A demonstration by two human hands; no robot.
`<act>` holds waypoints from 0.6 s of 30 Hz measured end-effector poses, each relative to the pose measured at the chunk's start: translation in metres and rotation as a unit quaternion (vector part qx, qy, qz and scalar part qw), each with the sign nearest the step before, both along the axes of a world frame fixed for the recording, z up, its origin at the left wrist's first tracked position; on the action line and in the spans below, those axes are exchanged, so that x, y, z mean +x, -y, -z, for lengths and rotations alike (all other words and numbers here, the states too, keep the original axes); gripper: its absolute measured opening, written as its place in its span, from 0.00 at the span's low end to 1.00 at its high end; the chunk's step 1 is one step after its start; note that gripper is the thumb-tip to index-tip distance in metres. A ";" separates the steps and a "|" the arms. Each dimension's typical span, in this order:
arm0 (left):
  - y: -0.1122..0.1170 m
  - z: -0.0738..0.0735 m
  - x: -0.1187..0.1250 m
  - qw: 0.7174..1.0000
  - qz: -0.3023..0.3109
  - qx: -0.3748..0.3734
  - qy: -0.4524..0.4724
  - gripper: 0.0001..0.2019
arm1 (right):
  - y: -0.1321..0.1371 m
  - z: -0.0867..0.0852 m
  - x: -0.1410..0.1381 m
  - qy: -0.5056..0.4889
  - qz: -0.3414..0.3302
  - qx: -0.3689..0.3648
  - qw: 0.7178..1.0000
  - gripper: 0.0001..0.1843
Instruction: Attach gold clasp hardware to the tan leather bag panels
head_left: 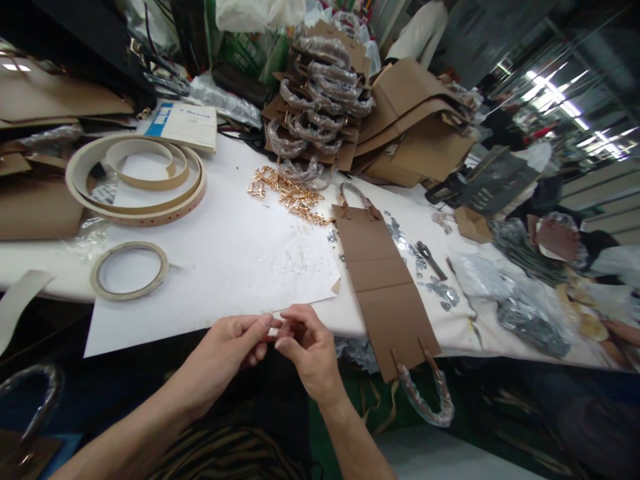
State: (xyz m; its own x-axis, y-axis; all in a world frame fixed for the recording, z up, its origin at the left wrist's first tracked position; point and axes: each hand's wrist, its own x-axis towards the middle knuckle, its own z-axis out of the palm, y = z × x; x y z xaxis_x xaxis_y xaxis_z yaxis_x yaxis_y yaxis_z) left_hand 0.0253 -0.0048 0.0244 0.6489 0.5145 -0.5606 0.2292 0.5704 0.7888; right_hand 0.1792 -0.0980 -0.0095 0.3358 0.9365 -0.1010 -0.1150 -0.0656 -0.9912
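My left hand (227, 353) and my right hand (307, 350) meet at the near edge of the table, fingertips pinched together over something too small to make out. They hover at the front edge of a white sheet (220, 267). To the right lies a flat brown bag panel (383, 280) with plastic-wrapped handles at both ends; its near handle (425, 400) hangs over the table edge. A scatter of small gold metal fittings (290, 195) lies beyond the sheet.
A tape roll (129, 270) and large coiled strips (135, 179) lie at the left. A stack of brown panels with wrapped handles (320, 100) stands at the back. Plastic bags (520, 307), a dark tool (431, 260) and silver bits lie at the right.
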 end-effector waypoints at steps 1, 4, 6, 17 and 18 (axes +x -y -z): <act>-0.001 0.000 0.000 1.000 0.005 -0.027 0.011 0.27 | 0.002 -0.003 0.005 0.071 -0.008 0.031 0.997 0.17; -0.001 -0.001 -0.001 0.996 0.024 -0.082 0.038 0.27 | 0.002 -0.016 0.022 0.249 -0.095 0.117 0.957 0.17; -0.001 -0.001 -0.001 0.993 0.031 -0.107 0.045 0.26 | -0.001 -0.025 0.032 0.329 -0.155 0.167 0.916 0.21; 0.006 -0.018 -0.004 0.949 -0.020 -0.310 0.055 0.30 | 0.004 -0.034 0.026 0.203 -0.052 0.100 0.973 0.07; 0.006 -0.016 -0.005 0.956 -0.025 -0.287 0.053 0.32 | 0.006 -0.031 0.021 0.114 -0.010 0.054 0.992 0.06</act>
